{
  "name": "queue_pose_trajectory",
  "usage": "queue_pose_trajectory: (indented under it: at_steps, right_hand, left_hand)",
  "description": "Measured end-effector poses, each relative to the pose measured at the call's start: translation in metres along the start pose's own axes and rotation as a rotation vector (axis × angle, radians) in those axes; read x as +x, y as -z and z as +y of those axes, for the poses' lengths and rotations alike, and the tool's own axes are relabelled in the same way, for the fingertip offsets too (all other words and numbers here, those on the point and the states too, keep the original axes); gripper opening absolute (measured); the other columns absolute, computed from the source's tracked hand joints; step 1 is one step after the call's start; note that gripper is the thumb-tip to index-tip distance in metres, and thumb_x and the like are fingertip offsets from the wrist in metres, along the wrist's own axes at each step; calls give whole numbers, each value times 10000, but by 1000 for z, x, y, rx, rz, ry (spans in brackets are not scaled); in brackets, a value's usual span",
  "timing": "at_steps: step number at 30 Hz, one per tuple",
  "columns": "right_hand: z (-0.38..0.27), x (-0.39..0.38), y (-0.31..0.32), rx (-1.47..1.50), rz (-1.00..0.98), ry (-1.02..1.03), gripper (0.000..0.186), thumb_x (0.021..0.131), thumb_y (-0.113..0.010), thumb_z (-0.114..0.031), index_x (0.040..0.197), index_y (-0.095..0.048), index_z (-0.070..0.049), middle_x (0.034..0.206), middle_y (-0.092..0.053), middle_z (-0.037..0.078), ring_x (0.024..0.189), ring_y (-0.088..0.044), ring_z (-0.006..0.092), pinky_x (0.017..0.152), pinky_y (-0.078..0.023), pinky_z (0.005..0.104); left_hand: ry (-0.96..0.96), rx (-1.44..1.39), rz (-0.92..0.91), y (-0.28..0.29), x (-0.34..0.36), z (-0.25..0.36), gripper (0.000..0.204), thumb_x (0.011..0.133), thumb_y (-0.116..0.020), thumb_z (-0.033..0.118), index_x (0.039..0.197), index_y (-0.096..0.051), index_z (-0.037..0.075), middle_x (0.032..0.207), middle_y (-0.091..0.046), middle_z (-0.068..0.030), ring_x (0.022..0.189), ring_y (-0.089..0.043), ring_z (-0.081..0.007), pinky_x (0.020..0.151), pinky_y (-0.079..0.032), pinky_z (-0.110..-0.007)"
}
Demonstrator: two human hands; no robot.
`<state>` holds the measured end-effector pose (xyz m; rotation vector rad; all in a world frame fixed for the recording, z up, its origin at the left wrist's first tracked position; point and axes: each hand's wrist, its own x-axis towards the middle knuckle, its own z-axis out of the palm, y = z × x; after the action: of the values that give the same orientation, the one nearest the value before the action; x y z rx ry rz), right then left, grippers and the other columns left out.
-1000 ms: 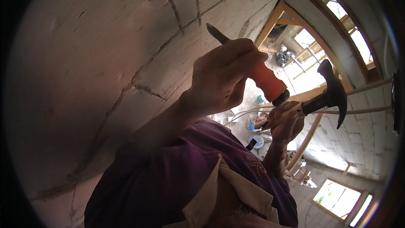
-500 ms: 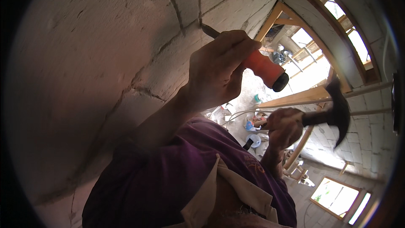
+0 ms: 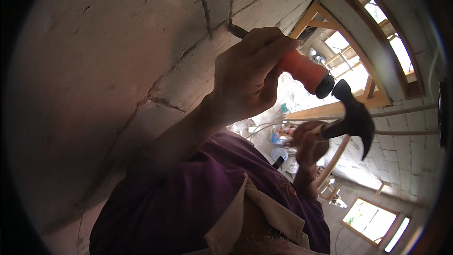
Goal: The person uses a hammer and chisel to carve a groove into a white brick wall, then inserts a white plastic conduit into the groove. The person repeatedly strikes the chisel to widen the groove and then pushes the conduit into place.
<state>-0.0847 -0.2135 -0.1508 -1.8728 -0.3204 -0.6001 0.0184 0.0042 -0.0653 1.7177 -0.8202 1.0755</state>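
Note:
My left hand (image 3: 247, 75) is closed round a chisel (image 3: 304, 70) with an orange-red handle and a black end cap. Its dark blade points up and left, the tip at a joint in the block wall (image 3: 141, 33). In my right hand (image 3: 311, 144), lower and to the right, is a claw hammer (image 3: 355, 119) gripped by its handle. The hammer's dark face is close to the chisel's black cap, with a small gap showing between them. The claw curves down and away.
A wood-framed opening (image 3: 382, 98) is at the upper right, and a smaller window (image 3: 370, 219) at the lower right. Pale cables or pipes (image 3: 406, 109) run across the right side. Below my right hand, buckets (image 3: 279, 153) and clutter stand on the floor.
The hammer in my right hand has swung left toward the chisel's cap. My left hand and the chisel appear slightly higher and further right, along with a small shift of the whole view.

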Motion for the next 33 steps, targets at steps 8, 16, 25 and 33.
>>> queue_pose_trajectory:
  at_steps: [8,16,25,33]
  right_hand:
    - [-9,11,3,40,-62,-141,114,837,-610,-117,874,-591,-11,714,-601,65,633,-596,187,566,-451,310]
    - [10,81,-19,-96,-23,-610,139,962,-548,-158,994,-526,-24,671,-561,121,567,-597,234,460,-446,362]
    - [78,52,-83,345,-186,-724,233,967,-617,-225,984,-487,-32,645,-533,75,483,-568,184,418,-447,334]
    - [183,-17,-85,-765,-607,-147,241,915,-606,-265,830,-660,-46,715,-633,180,654,-631,325,613,-509,477]
  left_hand:
    - [24,63,-78,14,25,5,367,748,-661,-54,1097,-661,59,1002,-662,-132,813,-685,-306,665,-552,-362]
    - [165,-82,-181,64,77,1,236,898,-623,127,1066,-653,-36,975,-694,-167,754,-675,-245,664,-549,-332]
    - [225,-104,-645,57,36,-13,371,828,-733,268,1096,-639,28,907,-675,-147,867,-666,-333,766,-516,-426]
    - [951,-107,-1071,42,-117,-63,365,882,-673,331,1128,-641,63,969,-685,-197,937,-658,-369,825,-490,-462]
